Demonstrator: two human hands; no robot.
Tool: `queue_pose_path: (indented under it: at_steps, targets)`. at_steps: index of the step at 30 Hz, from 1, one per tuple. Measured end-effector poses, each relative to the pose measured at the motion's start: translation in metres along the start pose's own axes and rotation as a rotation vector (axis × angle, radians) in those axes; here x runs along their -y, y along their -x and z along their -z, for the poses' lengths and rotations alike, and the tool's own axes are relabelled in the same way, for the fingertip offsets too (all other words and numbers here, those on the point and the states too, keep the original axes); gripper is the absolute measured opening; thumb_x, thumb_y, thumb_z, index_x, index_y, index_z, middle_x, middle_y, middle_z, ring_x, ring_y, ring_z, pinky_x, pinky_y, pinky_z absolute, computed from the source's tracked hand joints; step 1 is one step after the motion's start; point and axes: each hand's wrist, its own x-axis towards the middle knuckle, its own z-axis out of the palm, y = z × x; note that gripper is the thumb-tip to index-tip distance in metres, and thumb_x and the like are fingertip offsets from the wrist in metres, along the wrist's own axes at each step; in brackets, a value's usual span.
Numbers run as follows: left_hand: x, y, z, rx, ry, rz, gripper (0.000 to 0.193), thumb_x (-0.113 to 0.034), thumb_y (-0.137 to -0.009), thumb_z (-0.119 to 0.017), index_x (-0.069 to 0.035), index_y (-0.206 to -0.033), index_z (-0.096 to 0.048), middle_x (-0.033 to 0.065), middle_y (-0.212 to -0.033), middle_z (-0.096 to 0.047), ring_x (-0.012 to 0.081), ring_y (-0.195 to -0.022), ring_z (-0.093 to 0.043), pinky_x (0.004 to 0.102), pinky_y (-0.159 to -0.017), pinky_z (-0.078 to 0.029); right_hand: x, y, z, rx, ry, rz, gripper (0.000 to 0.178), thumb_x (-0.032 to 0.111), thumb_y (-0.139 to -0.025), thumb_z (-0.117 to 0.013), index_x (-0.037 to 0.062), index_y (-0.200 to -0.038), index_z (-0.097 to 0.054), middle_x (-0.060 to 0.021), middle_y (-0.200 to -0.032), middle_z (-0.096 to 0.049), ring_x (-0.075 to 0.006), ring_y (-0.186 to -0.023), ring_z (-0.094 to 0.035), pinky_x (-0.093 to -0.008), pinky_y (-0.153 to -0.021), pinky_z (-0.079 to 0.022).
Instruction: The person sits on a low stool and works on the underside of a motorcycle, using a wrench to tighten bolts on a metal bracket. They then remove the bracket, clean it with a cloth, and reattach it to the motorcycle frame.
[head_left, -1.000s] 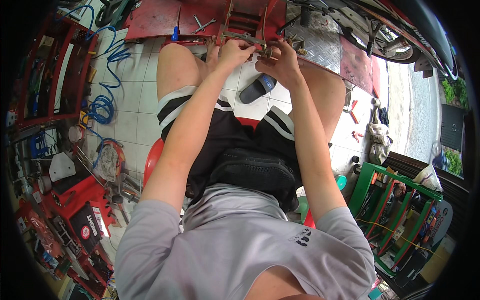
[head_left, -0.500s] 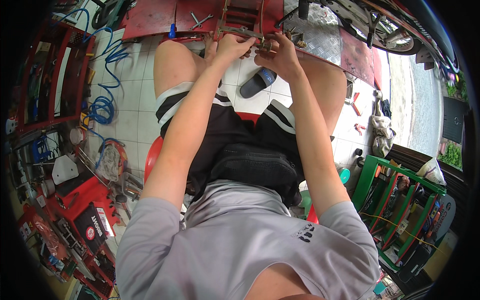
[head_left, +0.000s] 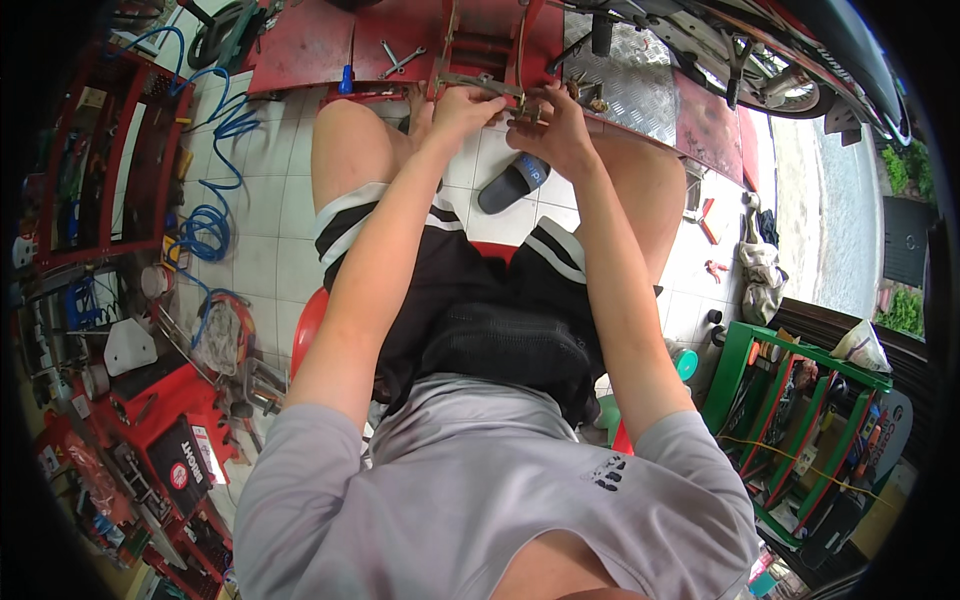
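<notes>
At the top middle a red and bare-metal frame with two long side bars rests on a red platform, a worn metal crosspiece across its near end. My left hand is closed on that crosspiece from the near side, its fingers pointing right. At the right end, my right hand pinches a small brass-coloured metal fitting between bent fingers. The fingertips of both hands are partly hidden. Left of the frame lie two crossed wrenches, and a blue-handled tool stands by the platform's edge.
A dark slipper lies on the tiles between my legs. A coiled blue hose hangs at left beside a red rack. A motorcycle stands at top right. At lower right is a green tool rack.
The whole view has shifted slightly, so the platform shows a little lower. My hands stay at the frame's near end; the right fingers have moved a little around the fitting.
</notes>
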Motion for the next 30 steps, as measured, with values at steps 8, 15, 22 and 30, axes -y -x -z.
queue_pose_path:
  at_steps: [8, 15, 22, 30]
  targets:
    - [-0.004, 0.006, -0.001, 0.014, 0.001, -0.072, 0.026, -0.005, -0.085, -0.068, 0.001, -0.110, -0.071, 0.0056, -0.095, -0.072, 0.0128, -0.084, -0.066, 0.0271, -0.075, -0.052, -0.003, 0.000, 0.004, 0.037, -0.014, 0.002, 0.043, 0.041, -0.091, -0.062, 0.0194, -0.125, -0.046, -0.0089, -0.109, -0.057, -0.0321, -0.091, -0.061, -0.0501, -0.075, -0.056]
    - [0.020, -0.004, -0.004, -0.105, -0.219, -0.165, 0.027, -0.028, -0.087, -0.073, -0.001, -0.083, -0.075, 0.0073, -0.066, -0.071, 0.0149, -0.061, -0.068, 0.0328, -0.059, -0.052, -0.006, 0.005, -0.008, 0.048, -0.084, 0.040, 0.051, 0.060, -0.085, -0.067, 0.0316, -0.119, -0.042, -0.0052, -0.098, -0.060, -0.0244, -0.071, -0.061, -0.0383, -0.056, -0.051]
    - [0.038, -0.013, -0.005, -0.041, -0.193, -0.210, 0.023, -0.019, -0.089, -0.070, 0.004, -0.091, -0.073, 0.0104, -0.072, -0.072, 0.0158, -0.062, -0.069, 0.0305, -0.057, -0.053, -0.003, 0.009, -0.002, 0.095, -0.016, -0.078, 0.044, 0.048, -0.084, -0.063, 0.0103, -0.107, -0.057, -0.0084, -0.095, -0.059, -0.0249, -0.084, -0.061, -0.0379, -0.069, -0.051]
    - [0.030, -0.007, -0.011, -0.045, -0.053, -0.210, 0.031, -0.028, -0.091, -0.071, 0.002, -0.084, -0.073, 0.0073, -0.064, -0.068, 0.0125, -0.054, -0.065, 0.0298, -0.052, -0.050, -0.020, -0.023, 0.016, 0.157, -0.043, -0.088, 0.055, 0.051, -0.089, -0.056, 0.0076, -0.123, -0.055, -0.0139, -0.107, -0.063, -0.0299, -0.081, -0.065, -0.0343, -0.064, -0.047]
